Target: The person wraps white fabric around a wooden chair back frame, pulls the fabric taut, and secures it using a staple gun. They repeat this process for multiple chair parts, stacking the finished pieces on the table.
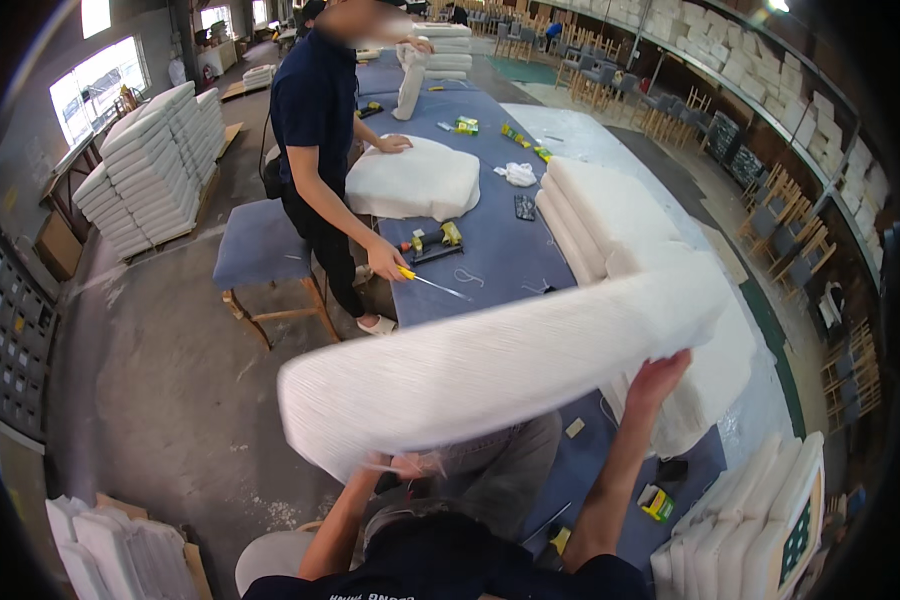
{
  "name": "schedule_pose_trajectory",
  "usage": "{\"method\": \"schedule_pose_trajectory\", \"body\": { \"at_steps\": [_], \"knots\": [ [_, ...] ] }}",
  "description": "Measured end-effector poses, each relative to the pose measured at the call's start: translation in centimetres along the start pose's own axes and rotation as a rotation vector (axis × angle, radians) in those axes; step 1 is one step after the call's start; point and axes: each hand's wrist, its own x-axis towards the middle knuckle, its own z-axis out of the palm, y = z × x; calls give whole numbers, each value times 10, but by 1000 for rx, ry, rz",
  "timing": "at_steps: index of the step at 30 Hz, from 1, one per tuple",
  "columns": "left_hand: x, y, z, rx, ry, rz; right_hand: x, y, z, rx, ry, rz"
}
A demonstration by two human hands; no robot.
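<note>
I grip the cushion (470,365), long axis eight to two o'clock: twelve from my left hand (412,466), ten from my right hand (658,380); fingers' spread hidden.

"What sort of place is this?"

"An upholstery workshop, on a factory scale."

"What shows it?"

"White cushions (160,165) in tall stacks, rows of wooden-legged chairs (595,82), and a long blue-covered worktable (515,265) bearing a staple gun (435,238)."

"And the building?"

"Bare grey floor (170,370), with white padding (710,45) piled high along the right wall."
</note>
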Motion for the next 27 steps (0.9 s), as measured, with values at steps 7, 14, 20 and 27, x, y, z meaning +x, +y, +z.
{"method": "schedule_pose_trajectory", "body": {
  "at_steps": [7, 14, 20, 27],
  "knots": [
    [-27, -31, 19, 308, -660, -41, -39, 39, 78, -1146, -409, -618],
    [-43, -5, 7, 142, -671, -314, -143, 127, 193, -1134, -777, -995],
    [-46, -6, -40, 612, -865, -280, -129, 166, 204, -965, -662, -985],
    [-104, -80, -29, 877, -1087, -203, -45, 131, 121, -1112, -464, -1031]
  ]
}}
